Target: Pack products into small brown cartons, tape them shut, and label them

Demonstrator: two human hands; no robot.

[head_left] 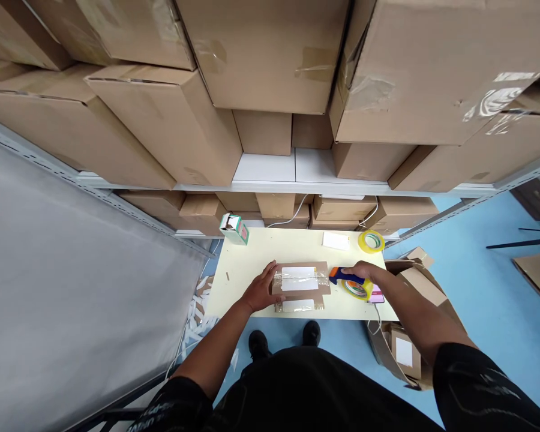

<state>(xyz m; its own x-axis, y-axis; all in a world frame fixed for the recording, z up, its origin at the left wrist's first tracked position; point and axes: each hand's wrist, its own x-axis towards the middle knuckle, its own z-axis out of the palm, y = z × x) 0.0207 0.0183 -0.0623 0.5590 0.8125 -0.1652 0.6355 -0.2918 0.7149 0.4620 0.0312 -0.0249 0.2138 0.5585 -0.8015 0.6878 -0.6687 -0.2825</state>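
Observation:
A small flat cardboard parcel with two white labels lies on a pale yellow table, a strip of clear tape across its top. My left hand presses open against the parcel's left end. My right hand is closed on the blue and orange handle of a tape dispenser with a yellow roll, held at the parcel's right end.
A spare yellow tape roll, a white card and a small green-and-white box sit at the table's back. Shelves stacked with large cartons rise behind. Open cartons stand on the blue floor at right; scraps litter the left.

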